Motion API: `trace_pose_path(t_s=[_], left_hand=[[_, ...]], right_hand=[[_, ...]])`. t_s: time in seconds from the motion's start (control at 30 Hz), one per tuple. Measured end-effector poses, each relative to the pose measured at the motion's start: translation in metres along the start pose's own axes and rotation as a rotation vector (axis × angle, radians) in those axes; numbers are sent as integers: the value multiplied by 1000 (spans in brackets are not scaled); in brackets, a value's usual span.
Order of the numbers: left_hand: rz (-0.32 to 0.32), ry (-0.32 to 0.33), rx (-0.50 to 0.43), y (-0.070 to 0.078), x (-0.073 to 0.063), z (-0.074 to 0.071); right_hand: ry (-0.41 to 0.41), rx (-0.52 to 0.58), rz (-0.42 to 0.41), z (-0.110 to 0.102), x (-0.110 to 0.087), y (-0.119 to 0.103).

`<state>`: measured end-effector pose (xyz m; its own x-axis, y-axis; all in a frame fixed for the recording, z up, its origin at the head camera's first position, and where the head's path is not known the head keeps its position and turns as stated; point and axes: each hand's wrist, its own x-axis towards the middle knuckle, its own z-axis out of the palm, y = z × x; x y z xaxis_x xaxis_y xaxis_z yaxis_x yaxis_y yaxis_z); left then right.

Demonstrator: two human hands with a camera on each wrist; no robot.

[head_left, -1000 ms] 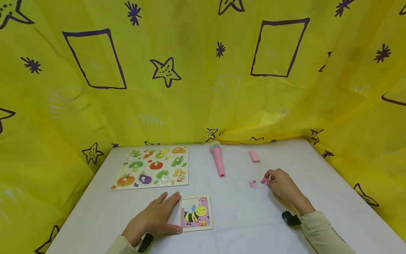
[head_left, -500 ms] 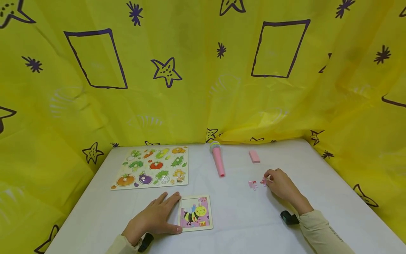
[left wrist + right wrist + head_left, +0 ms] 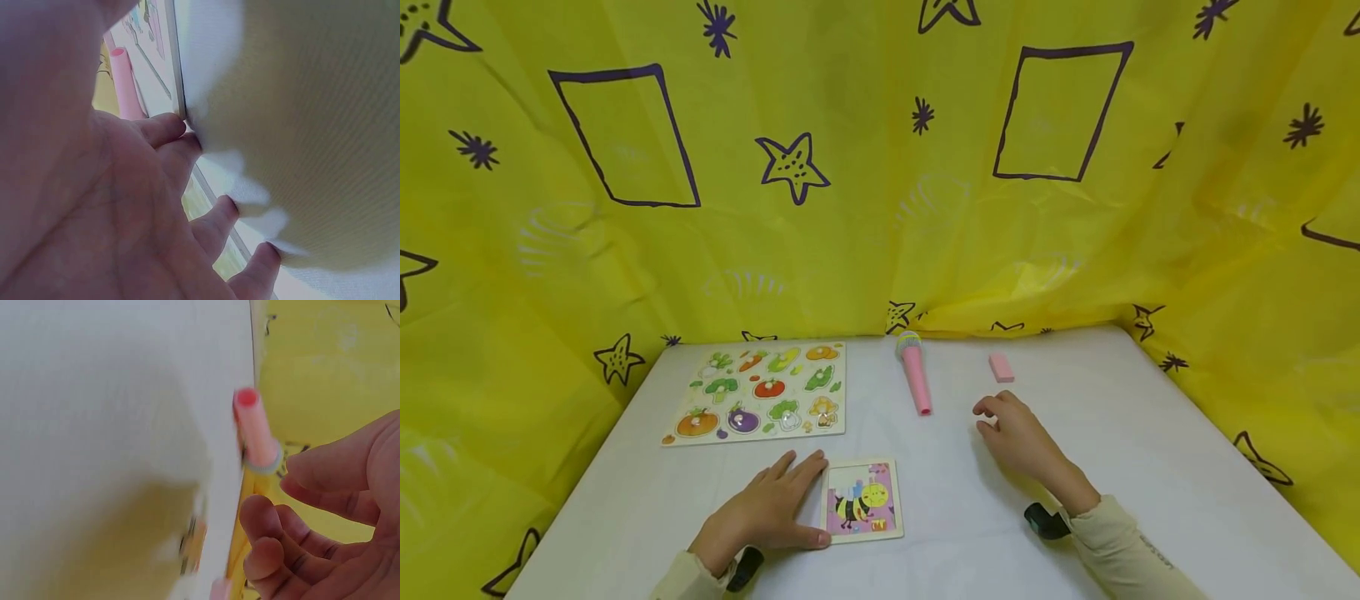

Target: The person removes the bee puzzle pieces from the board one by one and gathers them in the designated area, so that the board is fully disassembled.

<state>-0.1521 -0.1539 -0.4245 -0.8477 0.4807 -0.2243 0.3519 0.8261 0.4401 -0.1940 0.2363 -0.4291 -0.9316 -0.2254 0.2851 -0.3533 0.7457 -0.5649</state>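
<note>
My left hand (image 3: pixel 775 504) lies palm down on the white table, fingers spread. Its thumb and index fingertip touch the left corners of a small framed bee jigsaw puzzle (image 3: pixel 898 500), whose upper left shows bare board. The frame's edge (image 3: pixel 177 56) meets the fingertips in the left wrist view. My right hand (image 3: pixel 1022 442) hovers over the table at right, fingers loosely curled, thumb apart from them and nothing between. Below it, the right wrist view shows a blurred pinkish-orange puzzle piece (image 3: pixel 194 544) on the table; the head view hides it behind the hand.
A vegetable peg puzzle board (image 3: pixel 805 392) lies at the back left. Beside it is a pink toy microphone (image 3: pixel 917 379), and a pink block (image 3: pixel 1001 367) sits farther right. A yellow patterned curtain (image 3: pixel 850 250) borders the table's back and sides.
My right hand has let go of the small pink puzzle piece and shifted left, now covering both loose pieces in the head view. The left hand stays on the bee puzzle.
</note>
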Motion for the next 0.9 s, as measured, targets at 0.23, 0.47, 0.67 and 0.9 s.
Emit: trace_pose_path(t_s=[0.23,0.47,0.67,0.9], left_hand=[[-10,-8,5,1,1,0],[-14,-4,2,1,1,-1],[-21,-2,3,2,2,-1],[-47,0,12,3,2,-1]], right_hand=[[-28,65,-120,15,5,-28],[-127,120,-188,33,8,-56],[-190,120,-236,51,11,-74],[-282,100,-227,69,12,-89]])
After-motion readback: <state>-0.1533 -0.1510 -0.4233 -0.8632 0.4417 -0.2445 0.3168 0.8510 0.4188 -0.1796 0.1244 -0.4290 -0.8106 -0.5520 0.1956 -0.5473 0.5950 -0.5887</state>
